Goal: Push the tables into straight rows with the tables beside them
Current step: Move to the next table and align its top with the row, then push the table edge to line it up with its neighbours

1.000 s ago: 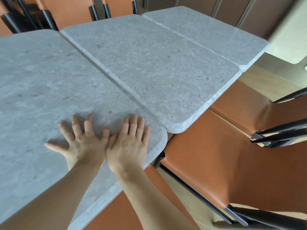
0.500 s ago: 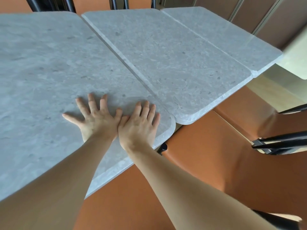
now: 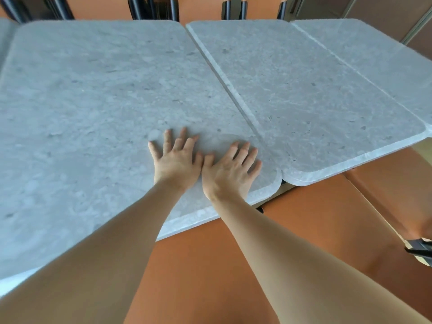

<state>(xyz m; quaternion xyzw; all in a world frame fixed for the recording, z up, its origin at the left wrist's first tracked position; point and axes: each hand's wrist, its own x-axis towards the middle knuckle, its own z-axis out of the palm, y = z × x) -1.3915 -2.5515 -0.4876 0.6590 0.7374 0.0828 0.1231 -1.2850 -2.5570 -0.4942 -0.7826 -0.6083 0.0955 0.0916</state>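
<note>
Nearest the person, an orange chair seat (image 3: 210, 265) lies under both forearms. Just beyond it, the left hand (image 3: 176, 160) and right hand (image 3: 230, 170) press flat, fingers spread, on the near table (image 3: 93, 108), close to its near right corner. A second ago that corner stuck out past the middle table (image 3: 315, 101); now the two near edges almost line up, sides touching. Beyond the middle table, the far table (image 3: 385, 61) adjoins it.
</note>
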